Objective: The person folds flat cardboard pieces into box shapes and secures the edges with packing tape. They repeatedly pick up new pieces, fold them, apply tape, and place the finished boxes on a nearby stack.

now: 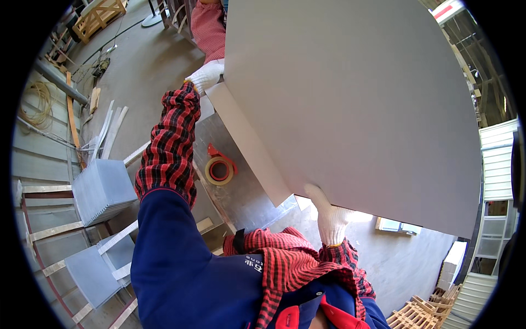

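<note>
Grey panel is seen in the head view, spread across the middle and upper right, with part of a metal-topped table left uncovered below it; its near edge is grasped by the gloved right hand; its left edge is met by the gloved left hand, whose fingers are partly hidden, so whether they are closed cannot be told; beyond that hand, a checked sleeve is seen. On the table a red tape dispenser is laid, with a roll of tape held in it; at lower left, a stack of pale sheets is carried by a slatted rack; at upper left, a wooden crate is placed, its contents too small to tell.
</note>
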Demonstrator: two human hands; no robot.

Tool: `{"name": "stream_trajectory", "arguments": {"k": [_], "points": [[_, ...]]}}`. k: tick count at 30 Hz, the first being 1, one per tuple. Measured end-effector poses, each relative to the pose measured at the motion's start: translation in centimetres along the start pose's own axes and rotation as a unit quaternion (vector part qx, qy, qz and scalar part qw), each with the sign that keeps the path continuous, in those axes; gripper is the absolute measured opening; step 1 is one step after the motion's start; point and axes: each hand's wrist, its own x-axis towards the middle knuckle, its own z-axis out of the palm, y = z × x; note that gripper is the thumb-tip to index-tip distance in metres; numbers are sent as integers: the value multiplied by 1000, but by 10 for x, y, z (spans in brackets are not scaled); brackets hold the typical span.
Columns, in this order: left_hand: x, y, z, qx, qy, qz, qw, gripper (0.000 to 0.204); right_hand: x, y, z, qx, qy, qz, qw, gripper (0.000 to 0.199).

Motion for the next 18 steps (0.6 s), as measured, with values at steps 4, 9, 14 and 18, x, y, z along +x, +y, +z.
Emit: {"name": "stream_trajectory", "arguments": {"k": [4, 9, 14, 18], "points": [[-10, 25, 11, 90, 16, 10, 996, 42, 7, -9, 6, -17, 36, 8, 999, 10], [-32, 61, 42, 124, -3, 9, 992, 44, -2, 21, -6, -21, 25, 47, 998, 18], [-6, 5, -1, 30, 44, -76, 996, 44, -4, 26, 4, -68, 19, 30, 997, 19], [-17, 23, 28, 68, 29, -86, 993, 43, -8, 25, 2, -37, 1, 63, 997, 20]]}}
